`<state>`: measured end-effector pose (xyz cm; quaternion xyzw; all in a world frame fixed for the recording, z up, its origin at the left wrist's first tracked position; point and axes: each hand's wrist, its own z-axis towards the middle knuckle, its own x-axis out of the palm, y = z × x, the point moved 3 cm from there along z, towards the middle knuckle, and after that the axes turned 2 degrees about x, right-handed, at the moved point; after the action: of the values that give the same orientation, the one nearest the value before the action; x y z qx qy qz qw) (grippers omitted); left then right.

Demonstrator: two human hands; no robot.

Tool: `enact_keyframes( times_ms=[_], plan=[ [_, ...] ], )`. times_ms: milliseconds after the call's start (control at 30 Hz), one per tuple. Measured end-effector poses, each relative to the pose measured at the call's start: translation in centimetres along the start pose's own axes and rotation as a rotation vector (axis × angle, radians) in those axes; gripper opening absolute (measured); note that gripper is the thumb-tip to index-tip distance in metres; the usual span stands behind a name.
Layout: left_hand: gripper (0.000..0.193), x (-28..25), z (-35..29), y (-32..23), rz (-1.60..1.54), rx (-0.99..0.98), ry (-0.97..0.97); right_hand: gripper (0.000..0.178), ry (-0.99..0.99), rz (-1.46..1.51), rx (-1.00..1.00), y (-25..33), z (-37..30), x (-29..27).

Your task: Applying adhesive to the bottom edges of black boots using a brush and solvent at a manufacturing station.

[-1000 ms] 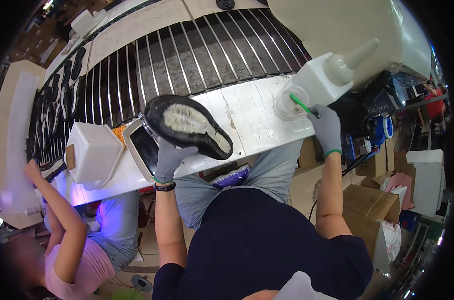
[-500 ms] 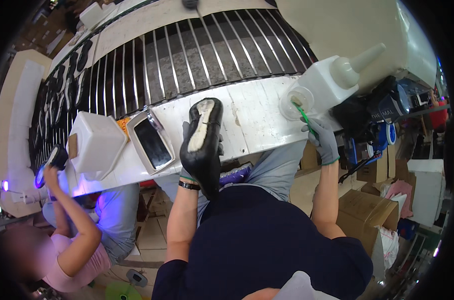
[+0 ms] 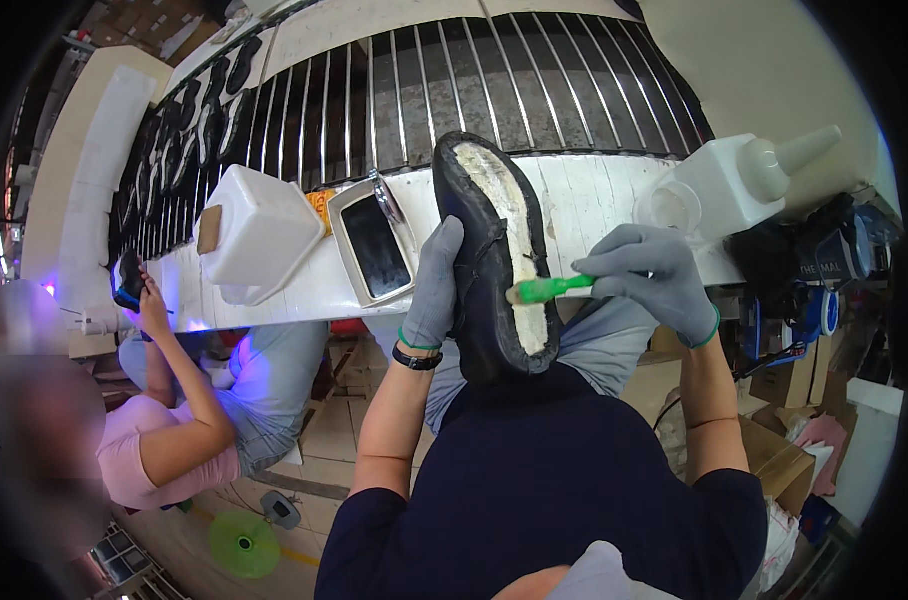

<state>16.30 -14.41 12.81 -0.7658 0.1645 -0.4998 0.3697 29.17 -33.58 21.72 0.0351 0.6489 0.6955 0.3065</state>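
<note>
My left hand (image 3: pixel 435 285), in a grey glove, grips a black shoe (image 3: pixel 479 300) by its side, its pale underside turned up toward me. In my gloved right hand (image 3: pixel 666 278) is a green-handled brush (image 3: pixel 556 288), pinched between thumb and fingers. The brush's bristle end is at the shoe's underside, around the middle of its length. Beyond my right hand, a clear round cup (image 3: pixel 671 208) stands on the white bench (image 3: pixel 584 190), close to a large white spouted bottle (image 3: pixel 719 185).
A white container (image 3: pixel 259 235) and a phone (image 3: pixel 376 247) in a cream tray stand to the left. Behind the bench runs a rack of metal rollers (image 3: pixel 424 90), bearing several black shoe parts (image 3: pixel 211 125). At far left a co-worker's hand (image 3: pixel 152 305) holds a dark shoe.
My right hand has brought the brush from the cup over to the shoe. The shoe has turned in my left hand, and the whole view has shifted.
</note>
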Motion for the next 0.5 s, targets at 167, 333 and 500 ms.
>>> enact_keyframes(
  times_ms=[167,333,500],
  plan=[
    [0.057,0.6,-0.5,-1.3,0.203,0.120,0.014,0.023,-0.045,-0.220,-0.086,0.4,0.5,0.6],
    [0.062,1.3,-1.1,-1.8,0.400,0.185,0.047,0.026,-0.085,-0.233,-0.054,0.0,1.9,0.5],
    [0.067,1.7,-1.4,-2.0,0.476,0.251,0.090,0.021,-0.146,-0.284,-0.067,0.5,3.5,0.2]
  ],
)
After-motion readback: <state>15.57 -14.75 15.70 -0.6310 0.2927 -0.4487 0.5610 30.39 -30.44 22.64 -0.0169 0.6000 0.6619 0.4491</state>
